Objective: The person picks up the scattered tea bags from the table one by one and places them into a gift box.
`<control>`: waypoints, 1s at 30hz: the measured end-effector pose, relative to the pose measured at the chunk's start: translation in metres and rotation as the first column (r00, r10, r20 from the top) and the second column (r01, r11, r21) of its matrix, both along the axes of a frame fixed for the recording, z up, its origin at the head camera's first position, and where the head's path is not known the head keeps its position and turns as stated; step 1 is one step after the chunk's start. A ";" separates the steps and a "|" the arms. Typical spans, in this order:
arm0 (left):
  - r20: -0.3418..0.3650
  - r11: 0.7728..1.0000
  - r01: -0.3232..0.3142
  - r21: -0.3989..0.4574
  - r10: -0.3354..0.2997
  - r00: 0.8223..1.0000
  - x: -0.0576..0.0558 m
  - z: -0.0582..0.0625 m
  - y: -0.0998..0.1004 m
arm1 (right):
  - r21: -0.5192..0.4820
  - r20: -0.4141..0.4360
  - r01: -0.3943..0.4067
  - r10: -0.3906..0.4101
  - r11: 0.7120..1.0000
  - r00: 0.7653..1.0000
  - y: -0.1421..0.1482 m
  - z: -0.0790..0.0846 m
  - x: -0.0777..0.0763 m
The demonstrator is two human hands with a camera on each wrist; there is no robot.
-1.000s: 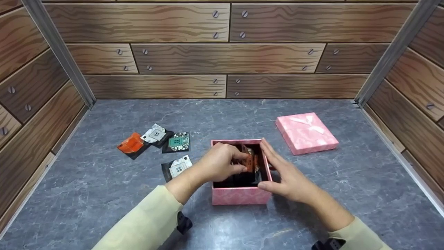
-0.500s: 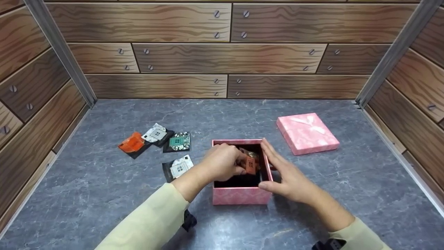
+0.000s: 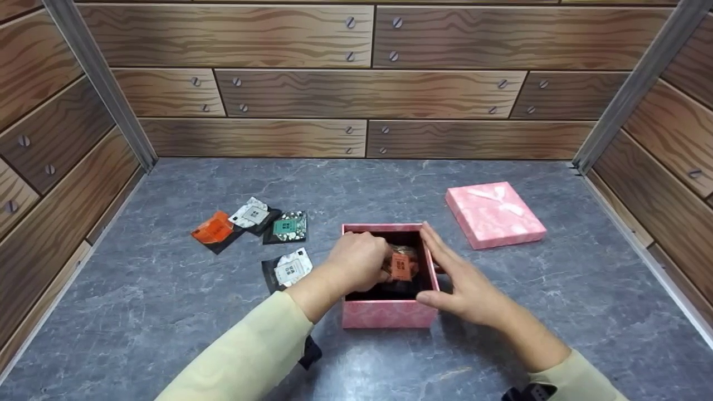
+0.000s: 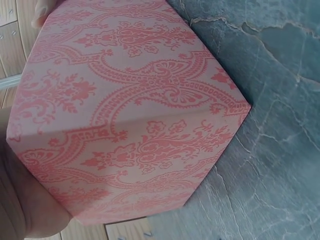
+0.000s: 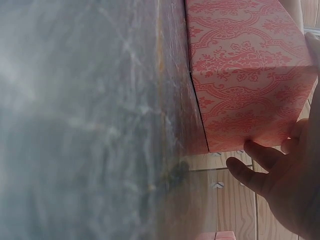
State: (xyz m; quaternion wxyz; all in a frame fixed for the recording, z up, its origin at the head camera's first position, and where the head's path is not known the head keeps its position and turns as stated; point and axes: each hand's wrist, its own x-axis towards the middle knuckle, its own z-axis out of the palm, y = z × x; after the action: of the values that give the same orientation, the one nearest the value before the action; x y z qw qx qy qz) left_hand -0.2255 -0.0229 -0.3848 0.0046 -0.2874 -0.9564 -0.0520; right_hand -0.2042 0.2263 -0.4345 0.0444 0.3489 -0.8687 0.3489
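Observation:
A pink patterned gift box (image 3: 390, 316) stands uncovered, its inside dark. My left hand (image 3: 356, 262) reaches in over its left wall. With its fingers curled, it pinches the left edge of an orange-labelled sachet (image 3: 401, 267); the fingertips are mostly hidden behind the hand. In the left wrist view the box (image 4: 130, 100) fills much of the picture, so the sachet is hidden there. My right hand (image 3: 470, 289) rests against the box's right side, fingers straight along the wall and thumb at the front corner. Its fingertips touch the box (image 5: 250, 95) in the right wrist view.
Left of the box lie an orange sachet (image 3: 214, 227), a white-and-black sachet (image 3: 255, 213), a green-labelled sachet (image 3: 287, 226) and another white-and-black sachet (image 3: 292, 267). The pink lid (image 3: 496, 214) with a bow lies at the back right. Wood-patterned walls (image 3: 367, 92) enclose the grey marbled table (image 3: 167, 328).
My left hand and forearm have shifted slightly right. The orange-labelled sachet in the box has turned its label more toward the head camera. The right hand keeps its place on the box.

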 end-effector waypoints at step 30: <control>0.045 0.829 -0.122 0.546 0.117 0.992 0.008 0.042 -0.094 | 0.002 -0.007 0.011 -0.011 1.000 1.000 -0.001 0.000 0.000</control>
State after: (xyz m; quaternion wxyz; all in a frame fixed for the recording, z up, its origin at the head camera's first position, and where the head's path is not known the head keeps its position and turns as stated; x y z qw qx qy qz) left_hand -0.2172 -0.1170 -0.3424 0.0853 -0.2136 -0.9177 -0.3240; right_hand -0.2045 0.2249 -0.4341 0.0490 0.3453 -0.8707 0.3467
